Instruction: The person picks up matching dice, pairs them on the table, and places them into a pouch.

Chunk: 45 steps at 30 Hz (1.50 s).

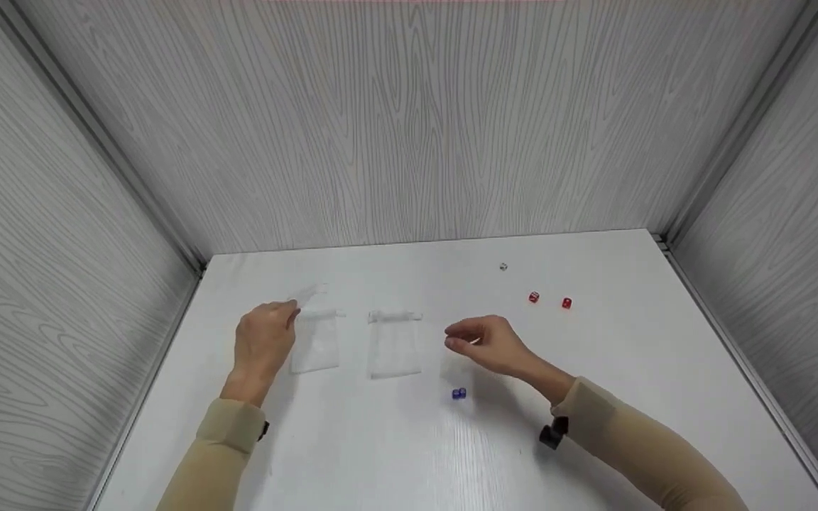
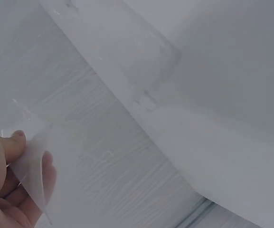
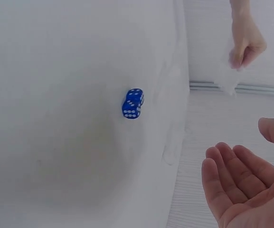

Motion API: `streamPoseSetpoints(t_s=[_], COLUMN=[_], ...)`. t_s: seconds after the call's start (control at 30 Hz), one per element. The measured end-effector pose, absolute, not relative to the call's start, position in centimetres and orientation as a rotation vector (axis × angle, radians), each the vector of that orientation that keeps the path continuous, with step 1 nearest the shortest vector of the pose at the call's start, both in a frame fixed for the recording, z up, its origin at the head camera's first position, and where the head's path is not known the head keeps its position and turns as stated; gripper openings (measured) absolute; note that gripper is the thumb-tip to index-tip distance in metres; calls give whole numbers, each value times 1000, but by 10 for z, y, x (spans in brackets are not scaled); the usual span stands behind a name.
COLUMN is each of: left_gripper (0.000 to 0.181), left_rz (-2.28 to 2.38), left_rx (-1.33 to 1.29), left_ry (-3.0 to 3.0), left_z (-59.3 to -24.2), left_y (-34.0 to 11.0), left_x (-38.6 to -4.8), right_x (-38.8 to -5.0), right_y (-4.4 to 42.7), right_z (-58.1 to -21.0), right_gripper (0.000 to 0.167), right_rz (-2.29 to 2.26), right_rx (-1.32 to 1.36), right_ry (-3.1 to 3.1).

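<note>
In the head view, your left grip (image 1: 265,339), left of the frame's centre, pinches a small clear bag (image 1: 309,292) that juts from the fingertips toward the upper right, above the white surface (image 1: 352,454). The bag is thin, colourless and see-through. A second bag (image 1: 315,344) lies flat just right of that grip, and a third bag (image 1: 395,344) near mid-frame, each with a rumpled strip along its upper edge. Your right grip (image 1: 491,346), right of centre, holds nothing, its fingers loosely bent. Below it sit two blue dice (image 1: 459,393), side by side; farther up and right are one red die (image 1: 534,297), another red die (image 1: 566,303) and a clear die (image 1: 503,267).

In the left wrist view, the pinched bag passes between your thumb and fingers at lower left, bent to a point, its pale edge slanting down across the fingers. Another bag lies at the upper centre, well apart from the grip.

In the right wrist view, your right grip spreads wide at lower right, thumb away from the fingers. The blue dice, white-pipped and touching, rest near the centre; at upper right, your left grip holds the filmy bag.
</note>
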<state>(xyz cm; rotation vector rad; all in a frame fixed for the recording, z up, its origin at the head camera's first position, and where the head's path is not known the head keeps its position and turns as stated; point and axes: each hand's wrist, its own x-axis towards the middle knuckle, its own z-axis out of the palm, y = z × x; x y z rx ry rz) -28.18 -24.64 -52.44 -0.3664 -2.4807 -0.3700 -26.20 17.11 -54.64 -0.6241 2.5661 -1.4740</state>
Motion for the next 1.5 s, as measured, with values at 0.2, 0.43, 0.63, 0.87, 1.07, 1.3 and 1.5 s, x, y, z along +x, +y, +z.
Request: streamPoseSetpoints(t_s=[0.2, 0.43, 0.63, 0.87, 1.07, 1.3, 1.5], left_gripper=[9, 12, 15, 15, 17, 23, 22], left_rz=[-255, -116, -55, -15, -22, -4, -24], left_rx=[-489, -593, -665, -713, -761, -797, -806], left_ry=[-2348, -2260, -2223, -2194, -2182, -2202, -2200], left_z=[-519, -521, -526, -534, -540, -544, -546], left_y=[-206, -161, -128, -101, -85, -73, -69], left_x=[-277, -265, -260, -256, -253, -251, -250], right_x=[-269, -276, -288, -298, -302, -302, -302], right_y=[156, 137, 124, 119, 119, 118, 119], right_z=[-539, -539, -542, -547, -548, -548, -545], right_gripper=[35, 40, 41, 45, 37, 18, 21], right_rz=[-1690, -1863, -1948, -2012, -2063, -2111, -2134], right_rx=[-511, -358, -268, -117, -74, -40, -61], right_ry=[2412, 2246, 2136, 2047, 2038, 2072, 2082])
